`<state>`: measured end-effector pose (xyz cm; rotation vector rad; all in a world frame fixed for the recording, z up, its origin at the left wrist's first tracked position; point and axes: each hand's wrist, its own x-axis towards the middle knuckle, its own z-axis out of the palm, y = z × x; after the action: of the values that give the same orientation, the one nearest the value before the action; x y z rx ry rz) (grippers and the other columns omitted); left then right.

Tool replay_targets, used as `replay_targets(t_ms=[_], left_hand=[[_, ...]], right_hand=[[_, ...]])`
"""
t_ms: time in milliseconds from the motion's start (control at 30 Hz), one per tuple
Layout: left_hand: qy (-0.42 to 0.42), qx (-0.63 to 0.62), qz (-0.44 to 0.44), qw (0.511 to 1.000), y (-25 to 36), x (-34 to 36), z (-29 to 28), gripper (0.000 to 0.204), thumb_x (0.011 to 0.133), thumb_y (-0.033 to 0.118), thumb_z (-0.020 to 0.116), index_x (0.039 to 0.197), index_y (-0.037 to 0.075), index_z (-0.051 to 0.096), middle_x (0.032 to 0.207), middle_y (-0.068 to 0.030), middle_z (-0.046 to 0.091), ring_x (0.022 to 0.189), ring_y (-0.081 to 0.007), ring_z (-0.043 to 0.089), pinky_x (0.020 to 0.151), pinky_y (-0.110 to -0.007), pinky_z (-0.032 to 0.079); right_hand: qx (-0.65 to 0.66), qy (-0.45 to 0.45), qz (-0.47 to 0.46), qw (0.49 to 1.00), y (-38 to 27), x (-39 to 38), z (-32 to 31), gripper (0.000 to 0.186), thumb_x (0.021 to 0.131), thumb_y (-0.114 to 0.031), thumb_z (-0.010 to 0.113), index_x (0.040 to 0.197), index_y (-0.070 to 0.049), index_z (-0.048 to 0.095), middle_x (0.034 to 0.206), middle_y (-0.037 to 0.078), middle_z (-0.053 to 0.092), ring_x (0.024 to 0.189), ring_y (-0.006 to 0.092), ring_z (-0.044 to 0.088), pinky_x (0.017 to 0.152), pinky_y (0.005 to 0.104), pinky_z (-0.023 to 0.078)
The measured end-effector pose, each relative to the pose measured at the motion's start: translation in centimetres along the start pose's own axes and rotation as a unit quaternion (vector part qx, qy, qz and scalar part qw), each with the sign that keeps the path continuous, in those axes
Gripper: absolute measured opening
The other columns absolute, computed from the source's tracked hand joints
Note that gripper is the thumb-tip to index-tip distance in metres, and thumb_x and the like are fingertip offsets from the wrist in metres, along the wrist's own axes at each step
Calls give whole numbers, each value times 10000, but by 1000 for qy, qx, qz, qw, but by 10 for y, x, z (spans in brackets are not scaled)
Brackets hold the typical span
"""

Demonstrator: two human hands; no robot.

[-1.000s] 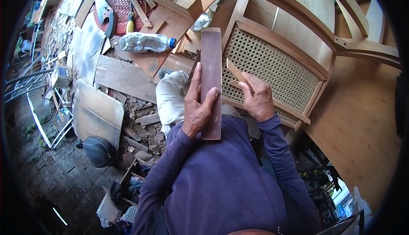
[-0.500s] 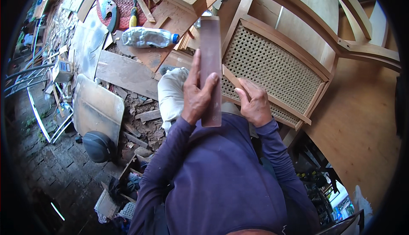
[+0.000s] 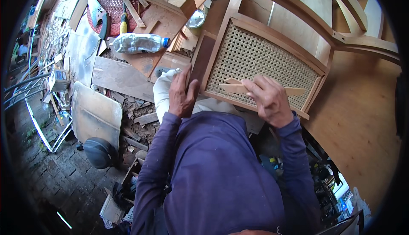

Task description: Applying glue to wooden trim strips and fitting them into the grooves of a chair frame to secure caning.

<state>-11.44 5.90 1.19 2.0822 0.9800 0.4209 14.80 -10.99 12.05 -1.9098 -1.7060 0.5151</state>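
Note:
My left hand (image 3: 183, 93) is closed on the lower end of a flat, dark reddish-brown board (image 3: 203, 57), which leans beside the chair frame. Its lower end is hidden by the hand. My right hand (image 3: 270, 98) grips a thin, pale wooden strip (image 3: 233, 88), held crosswise over a woven cane panel (image 3: 255, 56). A second strip tip shows just above it; whether it is a separate piece I cannot tell. The panel sits in a wooden chair frame (image 3: 279, 32) with curved rails. A loose-looking strip runs along the panel's lower edge.
A plastic bottle with a blue cap (image 3: 140, 43) lies on a board at the left. Behind it are a handsaw (image 3: 99, 18) and a yellow-handled tool (image 3: 123, 24). A glass jar (image 3: 197, 19) stands near the chair. A black cap (image 3: 100, 152) lies lower left among wood scraps.
My left hand has lowered the brown board and tilted it beside the chair frame. My right hand has turned its strip from slanting to nearly crosswise, over the cane. The view has shifted slightly.

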Motion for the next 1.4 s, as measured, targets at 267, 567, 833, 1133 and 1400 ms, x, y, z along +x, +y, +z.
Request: replay_targets(t_ms=[267, 567, 833, 1133, 1400], left_hand=[[24, 29, 46, 998, 15, 14, -14, 464, 985, 229, 727, 1409, 58, 650, 1260, -184, 623, 1116, -335, 627, 1012, -443, 504], [-82, -329, -100, 936, 41, 20, -41, 67, 1019, 92, 747, 1003, 29, 733, 838, -11, 718, 698, -57, 621, 632, -216, 507], [-187, 26, 220, 957, 110, 8, -16, 179, 944, 174, 764, 1020, 56, 654, 953, -144, 622, 894, -339, 646, 744, -411, 552], [-126, 140, 113, 976, 96, -6, -8, 171, 935, 117, 728, 1030, 37, 611, 1006, -168, 554, 899, -358, 632, 729, -465, 536], [-61, 124, 45, 989, 73, -3, -5, 187, 942, 113, 760, 1037, 36, 618, 1027, -191, 557, 864, -383, 646, 727, -480, 550]], right_hand=[[77, -73, 46, 993, 23, -3, 15, 317, 942, -103, 732, 1243, -10, 700, 1023, 163, 689, 875, 386, 697, 753, 446, 568], [121, -96, 30, 988, 29, -9, 4, 262, 932, -98, 725, 1179, -11, 704, 995, 178, 686, 895, 379, 697, 761, 420, 561], [22, -117, -75, 990, 3, -9, 37, 220, 797, -28, 686, 995, -16, 592, 951, 143, 552, 848, 344, 633, 734, 445, 547], [-60, -60, -211, 974, 11, 43, 76, 260, 780, -172, 694, 993, -26, 672, 1056, 107, 634, 1032, 295, 625, 971, 428, 499], [-74, 288, 19, 955, 75, 76, 27, 380, 784, 15, 824, 1149, -6, 720, 1105, 137, 628, 1040, 333, 627, 929, 461, 559]])
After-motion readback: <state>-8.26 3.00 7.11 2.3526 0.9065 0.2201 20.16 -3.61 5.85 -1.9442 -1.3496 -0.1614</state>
